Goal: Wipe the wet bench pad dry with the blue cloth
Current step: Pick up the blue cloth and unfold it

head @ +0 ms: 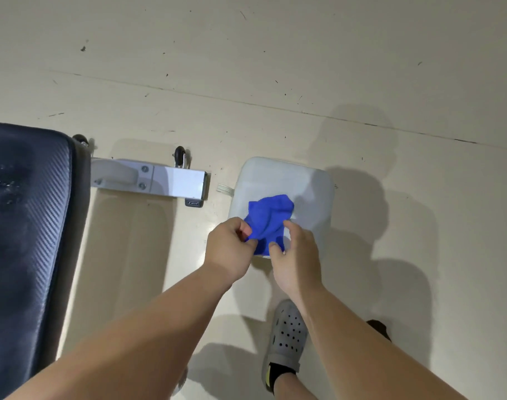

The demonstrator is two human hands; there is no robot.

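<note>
Obs.: both hands are on the blue cloth (268,217), which is bunched and lifted just beyond the fingertips, over a white tub (284,177) standing on the floor.

Left hand (232,249): thumb and forefinger are curled and pinch the near left corner of the cloth. The grasp is plain.

Right hand (300,255): the thumb lies on the near right edge and the forefinger hooks over the side of the cloth. It reads as a light pinch, looser than the left. How much cloth sits under the other fingers cannot be told.

The cloth hangs crumpled between the two pinches, most of it on the far side of the fingers, not spread flat.

Bench pad (27,232): dark and ribbed, well apart from the fingers and off to the left of both hands. Its long axis runs toward and away from the person, roughly in line with the forearms. A wet patch (2,180) with beads of water shows on the far left part of the pad, forward and left of the fingers.

The bench foot (148,177) lies on the floor between the pad and the tub.

Judgement: wiping has not begun. The left hand is nearer the pad, so the carry goes leftward across the foot, and strokes would suit the pad's length.
</note>
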